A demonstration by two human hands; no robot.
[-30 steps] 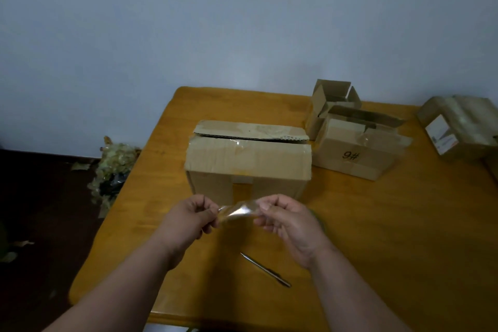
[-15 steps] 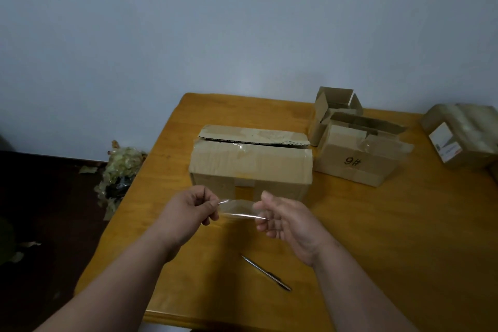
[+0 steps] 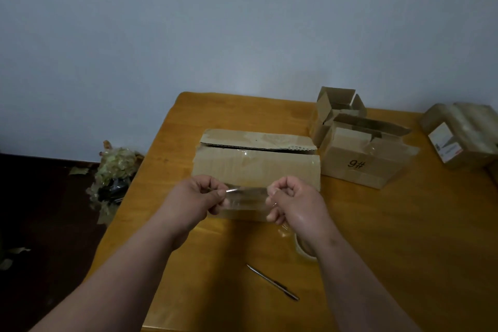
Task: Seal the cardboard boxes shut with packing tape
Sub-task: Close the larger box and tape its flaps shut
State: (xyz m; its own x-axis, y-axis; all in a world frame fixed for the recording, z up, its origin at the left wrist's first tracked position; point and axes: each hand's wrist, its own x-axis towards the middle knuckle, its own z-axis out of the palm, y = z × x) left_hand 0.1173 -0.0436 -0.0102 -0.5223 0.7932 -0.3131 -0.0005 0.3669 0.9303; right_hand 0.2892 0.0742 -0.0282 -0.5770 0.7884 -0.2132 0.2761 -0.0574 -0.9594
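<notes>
A long cardboard box (image 3: 256,163) lies on the wooden table (image 3: 404,237), its near flap folded down and its far flap (image 3: 256,139) lying flat behind a gap. A strip of clear packing tape (image 3: 246,199) is stretched flat in front of the box's near side. My left hand (image 3: 192,198) pinches its left end and my right hand (image 3: 295,201) pinches its right end. A roll of clear tape (image 3: 303,249) shows partly under my right wrist.
A box marked 9# (image 3: 361,162) with open flaps stands right of the long box, a smaller open box (image 3: 336,105) behind it. A taped parcel (image 3: 463,135) lies far right. A metal blade or pen (image 3: 273,281) lies near the front. Crumpled tape scraps (image 3: 113,172) litter the floor left.
My hands have drawn apart and risen toward the long box, pulling the tape strip from a crumpled bit into a wider flat sheet. The tape roll now shows under my right wrist.
</notes>
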